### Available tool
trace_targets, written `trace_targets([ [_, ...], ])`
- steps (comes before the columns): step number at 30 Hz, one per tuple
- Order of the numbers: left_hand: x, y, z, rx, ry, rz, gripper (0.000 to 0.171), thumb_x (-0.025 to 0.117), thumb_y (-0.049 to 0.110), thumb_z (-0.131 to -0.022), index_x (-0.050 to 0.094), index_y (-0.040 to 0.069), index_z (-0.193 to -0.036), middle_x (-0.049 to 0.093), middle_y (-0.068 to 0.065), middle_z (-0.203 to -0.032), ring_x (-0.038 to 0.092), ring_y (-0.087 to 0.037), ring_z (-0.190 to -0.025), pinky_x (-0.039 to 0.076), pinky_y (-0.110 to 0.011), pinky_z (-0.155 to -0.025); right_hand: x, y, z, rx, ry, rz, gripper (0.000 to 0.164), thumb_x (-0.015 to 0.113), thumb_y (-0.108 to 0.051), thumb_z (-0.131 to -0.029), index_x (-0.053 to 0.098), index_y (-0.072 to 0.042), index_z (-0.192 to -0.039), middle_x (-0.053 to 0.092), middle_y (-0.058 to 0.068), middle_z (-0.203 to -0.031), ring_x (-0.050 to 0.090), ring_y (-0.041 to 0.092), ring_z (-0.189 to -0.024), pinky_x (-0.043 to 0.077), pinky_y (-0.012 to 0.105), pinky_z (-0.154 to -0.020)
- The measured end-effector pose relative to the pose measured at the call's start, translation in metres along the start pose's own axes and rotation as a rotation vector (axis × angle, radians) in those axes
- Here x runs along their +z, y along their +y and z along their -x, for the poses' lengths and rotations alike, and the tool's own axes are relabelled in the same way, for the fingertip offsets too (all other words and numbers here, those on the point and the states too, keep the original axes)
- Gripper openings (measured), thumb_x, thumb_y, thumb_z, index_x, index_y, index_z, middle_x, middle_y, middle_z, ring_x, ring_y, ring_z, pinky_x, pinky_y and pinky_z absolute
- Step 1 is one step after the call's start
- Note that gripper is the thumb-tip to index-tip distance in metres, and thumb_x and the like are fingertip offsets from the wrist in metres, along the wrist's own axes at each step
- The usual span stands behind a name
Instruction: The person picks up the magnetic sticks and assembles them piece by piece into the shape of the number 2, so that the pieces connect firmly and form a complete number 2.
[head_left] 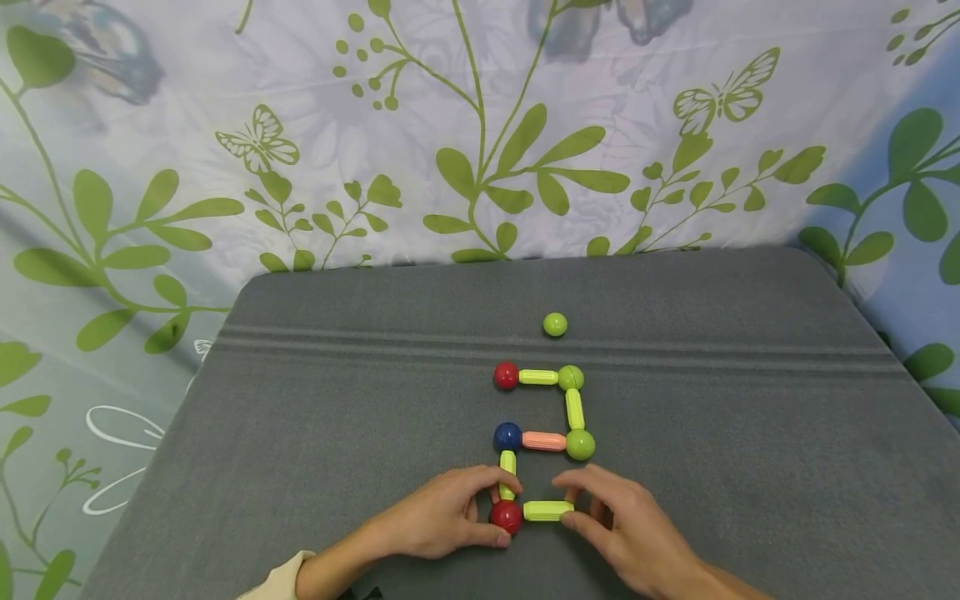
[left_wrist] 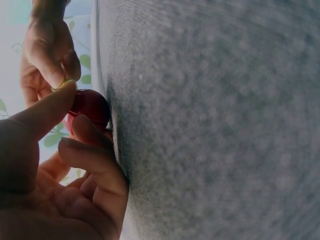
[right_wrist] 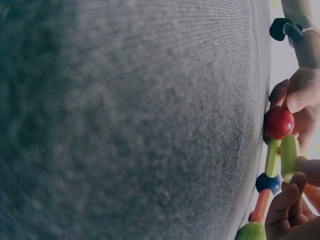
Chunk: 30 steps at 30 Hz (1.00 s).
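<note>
My left hand (head_left: 442, 512) holds a red ball (head_left: 506, 517) between thumb and fingers at the near-left end of a chain of balls and rods. A yellow-green rod (head_left: 548, 511) is pinched at its right end by my right hand (head_left: 626, 525); its left end is right at the red ball. From that ball another yellow-green rod (head_left: 507, 475) leads away to a blue ball (head_left: 507, 437). An orange rod (head_left: 543, 441) joins the blue ball to a green ball (head_left: 580, 444). In the left wrist view the red ball (left_wrist: 90, 109) shows between thumb and fingertips.
Beyond, a yellow-green rod (head_left: 574, 409) leads to a second green ball (head_left: 571, 377), then another rod (head_left: 537, 377) to a red ball (head_left: 506, 375). A loose green ball (head_left: 555, 324) lies farther back on the grey table (head_left: 337, 375). A leaf-patterned cloth (head_left: 322, 125) hangs behind.
</note>
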<state>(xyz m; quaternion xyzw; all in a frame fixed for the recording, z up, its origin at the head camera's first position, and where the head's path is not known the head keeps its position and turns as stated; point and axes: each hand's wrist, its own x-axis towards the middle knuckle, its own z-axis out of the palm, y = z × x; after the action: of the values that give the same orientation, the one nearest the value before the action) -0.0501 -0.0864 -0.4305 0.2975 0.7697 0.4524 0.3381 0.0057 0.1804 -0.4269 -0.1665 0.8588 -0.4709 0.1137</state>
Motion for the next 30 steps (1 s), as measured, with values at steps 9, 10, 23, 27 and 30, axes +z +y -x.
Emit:
trace_targets([
  [9, -0.0001, 0.0004, 0.0004, -0.008, -0.01, 0.027, 0.041, 0.078, 0.023, -0.088, 0.061, 0.017, -0.124, 0.058, 0.009, -0.094, 0.05, -0.002, -0.055, 0.04, -0.018, -0.049, 0.0034, 0.0036, -0.0003, -0.028, -0.047, -0.02, 0.024, 0.071, -0.019, -0.092, 0.066, -0.016, -0.116, 0.061, -0.008, -0.097, 0.05, 0.002, -0.065, 0.045, 0.024, -0.053],
  [10, -0.0002, 0.0003, 0.0004, -0.007, -0.011, 0.029, 0.041, 0.078, 0.023, -0.088, 0.061, 0.017, -0.124, 0.058, 0.009, -0.094, 0.05, -0.002, -0.055, 0.04, -0.018, -0.049, 0.0037, 0.0041, -0.0002, -0.041, -0.047, -0.015, 0.023, 0.071, -0.019, -0.092, 0.066, -0.016, -0.115, 0.061, -0.009, -0.097, 0.05, 0.002, -0.065, 0.045, 0.024, -0.053],
  [23, -0.0007, 0.0009, 0.0006, -0.014, -0.003, 0.006, 0.041, 0.078, 0.024, -0.087, 0.062, 0.018, -0.125, 0.058, 0.01, -0.094, 0.05, -0.002, -0.054, 0.041, -0.018, -0.049, 0.0054, 0.0074, 0.0007, -0.08, -0.062, 0.002, 0.017, 0.069, -0.02, -0.094, 0.067, -0.02, -0.111, 0.06, -0.009, -0.095, 0.05, 0.0, -0.066, 0.045, 0.023, -0.055],
  [27, -0.0005, 0.0006, 0.0005, -0.005, 0.0, 0.008, 0.041, 0.078, 0.024, -0.087, 0.062, 0.017, -0.124, 0.059, 0.01, -0.093, 0.05, -0.002, -0.054, 0.041, -0.018, -0.049, 0.0069, 0.0083, 0.002, -0.113, -0.043, 0.014, 0.016, 0.07, -0.02, -0.094, 0.067, -0.02, -0.11, 0.062, -0.006, -0.094, 0.049, -0.001, -0.065, 0.045, 0.022, -0.055],
  [30, 0.0, 0.0, 0.0005, 0.014, 0.003, -0.002, 0.041, 0.078, 0.023, -0.087, 0.062, 0.017, -0.124, 0.059, 0.01, -0.093, 0.05, -0.001, -0.054, 0.041, -0.018, -0.05, 0.0085, 0.0092, 0.0033, -0.153, -0.019, 0.024, 0.017, 0.07, -0.017, -0.093, 0.067, -0.02, -0.109, 0.061, -0.009, -0.094, 0.049, -0.002, -0.066, 0.045, 0.021, -0.055],
])
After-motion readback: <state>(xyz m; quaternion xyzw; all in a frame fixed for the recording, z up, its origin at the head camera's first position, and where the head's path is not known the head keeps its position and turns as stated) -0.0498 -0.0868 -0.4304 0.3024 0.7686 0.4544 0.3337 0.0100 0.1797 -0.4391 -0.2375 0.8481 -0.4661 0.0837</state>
